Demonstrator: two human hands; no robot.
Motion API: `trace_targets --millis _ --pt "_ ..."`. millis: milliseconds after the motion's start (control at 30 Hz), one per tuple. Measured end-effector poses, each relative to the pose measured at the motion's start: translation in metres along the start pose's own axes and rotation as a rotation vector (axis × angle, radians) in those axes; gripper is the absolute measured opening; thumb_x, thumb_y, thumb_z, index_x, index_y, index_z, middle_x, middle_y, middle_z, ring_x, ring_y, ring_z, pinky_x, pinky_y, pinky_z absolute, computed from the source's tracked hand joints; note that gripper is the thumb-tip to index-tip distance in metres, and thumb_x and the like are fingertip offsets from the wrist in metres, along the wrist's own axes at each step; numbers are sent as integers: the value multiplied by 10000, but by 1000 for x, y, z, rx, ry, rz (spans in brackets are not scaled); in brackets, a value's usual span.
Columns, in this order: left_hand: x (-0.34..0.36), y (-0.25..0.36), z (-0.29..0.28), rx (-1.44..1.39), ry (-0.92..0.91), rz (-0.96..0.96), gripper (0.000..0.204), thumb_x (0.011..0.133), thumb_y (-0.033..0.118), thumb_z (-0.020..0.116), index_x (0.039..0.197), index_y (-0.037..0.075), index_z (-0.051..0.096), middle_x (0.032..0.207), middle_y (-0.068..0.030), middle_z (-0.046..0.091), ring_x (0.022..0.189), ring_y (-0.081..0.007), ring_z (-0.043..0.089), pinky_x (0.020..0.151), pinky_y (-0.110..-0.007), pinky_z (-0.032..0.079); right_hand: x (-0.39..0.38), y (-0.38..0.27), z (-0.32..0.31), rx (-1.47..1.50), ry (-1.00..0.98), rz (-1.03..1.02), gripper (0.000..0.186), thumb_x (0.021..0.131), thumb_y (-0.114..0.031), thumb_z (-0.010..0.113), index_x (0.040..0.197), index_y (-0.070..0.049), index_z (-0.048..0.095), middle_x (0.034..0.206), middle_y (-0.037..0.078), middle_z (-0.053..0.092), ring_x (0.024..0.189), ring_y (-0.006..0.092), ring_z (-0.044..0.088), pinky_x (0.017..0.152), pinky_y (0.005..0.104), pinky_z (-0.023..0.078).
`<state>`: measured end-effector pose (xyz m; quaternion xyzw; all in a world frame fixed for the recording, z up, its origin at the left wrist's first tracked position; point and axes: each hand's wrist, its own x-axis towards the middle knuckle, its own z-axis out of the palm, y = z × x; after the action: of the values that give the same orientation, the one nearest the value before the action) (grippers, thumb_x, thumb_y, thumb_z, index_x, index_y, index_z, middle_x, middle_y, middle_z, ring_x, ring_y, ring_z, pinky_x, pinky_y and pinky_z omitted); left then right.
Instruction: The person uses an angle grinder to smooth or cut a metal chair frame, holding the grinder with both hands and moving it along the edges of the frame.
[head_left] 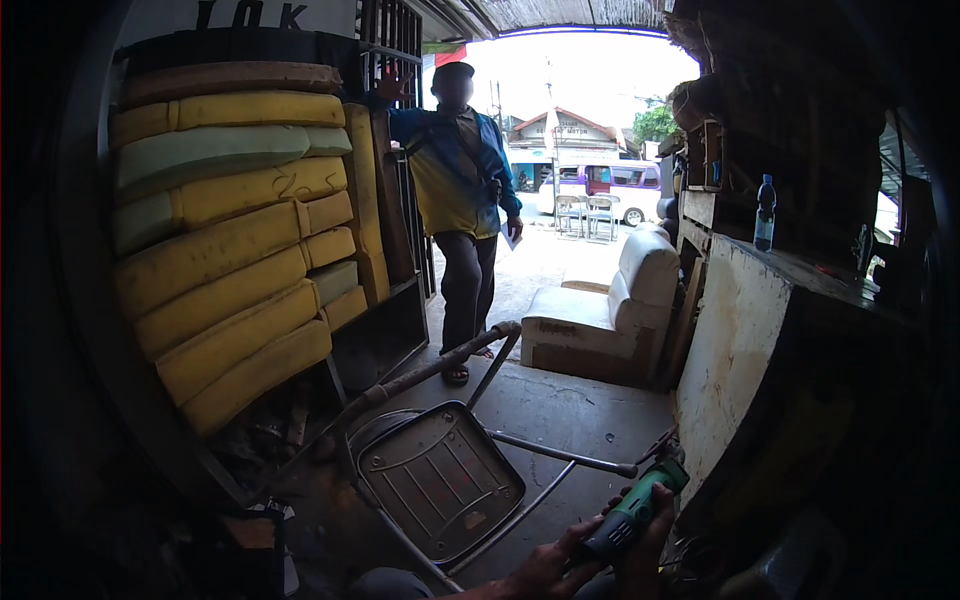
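Fingers (560, 556) of both hands wrap a green angle grinder (632, 512), which sits low and to the right of the overturned metal chair frame (440, 480): left hand (545, 572) grasping its rear body, right hand (645, 545) clenched underneath. Beyond the chair frame stands a person (458, 200); to its left, stacked yellow foam cushions (230, 240); behind it on the right, a white armchair (610, 320).

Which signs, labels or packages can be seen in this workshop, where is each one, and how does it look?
Sign board: top left above the foam cushions, white with large dark letters.
Water bottle: upright on the right shelf, clear with a blue label.
Building sign: far across the street, pale band under a red roof.
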<state>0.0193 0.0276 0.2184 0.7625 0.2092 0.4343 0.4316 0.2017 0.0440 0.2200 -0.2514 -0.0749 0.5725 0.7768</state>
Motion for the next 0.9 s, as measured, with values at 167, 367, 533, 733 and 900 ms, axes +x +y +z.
trace_targets --millis 167,367,533,733,900 --pt "0 0 -2 24 -35 -48 690 912 173 687 1515 72 369 900 -217 670 747 -301 668 696 -426 525 -6 -2 8 -21 10 7 435 869 -433 669 1036 -46 559 844 105 613 726 275 667 667 427 585" --pt "-1 0 -1 44 -17 -34 692 908 177 687 1515 74 372 867 -205 659 713 -293 647 671 -424 515 -8 1 14 -57 60 -40 468 863 -473 651 1008 -33 585 781 121 634 680 276 659 647 407 577" --pt "-2 1 -2 32 -47 -104 686 909 177 686 1510 63 377 853 -200 662 706 -284 653 662 -417 514 -8 -2 8 -35 19 -3 436 875 -418 665 1060 -45 536 849 100 594 729 272 656 666 422 580" --pt "0 -4 0 39 -7 -10 680 914 166 684 1508 53 373 815 -178 668 700 -272 669 650 -415 522 -5 0 6 -39 30 -28 443 877 -419 663 1069 -41 533 853 101 593 731 277 656 670 425 581" --pt "3 -2 -4 9 -65 -80 686 921 155 677 1518 58 353 823 -186 677 724 -292 678 672 -418 532 -6 -3 13 -32 -11 9 448 873 -414 670 1081 -41 535 865 100 595 745 277 659 687 426 585"
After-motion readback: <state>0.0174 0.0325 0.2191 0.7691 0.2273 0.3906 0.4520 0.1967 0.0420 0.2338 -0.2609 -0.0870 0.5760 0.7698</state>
